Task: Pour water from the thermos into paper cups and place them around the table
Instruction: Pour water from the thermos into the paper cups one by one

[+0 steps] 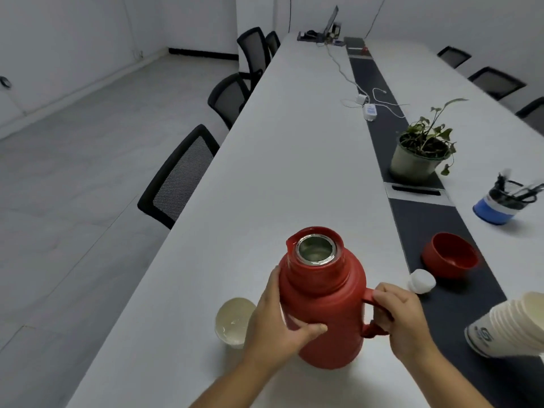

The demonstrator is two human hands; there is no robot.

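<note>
A red thermos (323, 298) stands upright on the white table (279, 160), its steel mouth uncovered. My right hand (403, 322) grips its handle. My left hand (282, 325) wraps the body's left side, thumb across the front. A paper cup (232, 320) with some water in it sits just left of the thermos, behind my left hand. The red lid (450, 256) lies upside down on the dark centre strip, with the white stopper (422, 281) beside it. A stack of paper cups (506, 322) lies on its side at the right edge.
A potted plant (421, 151) and a blue pen holder (500, 206) stand to the right beyond the lid. Cables and a power adapter (369, 108) lie mid-table. Black mesh chairs (179, 178) line the left edge; more stand at the far right.
</note>
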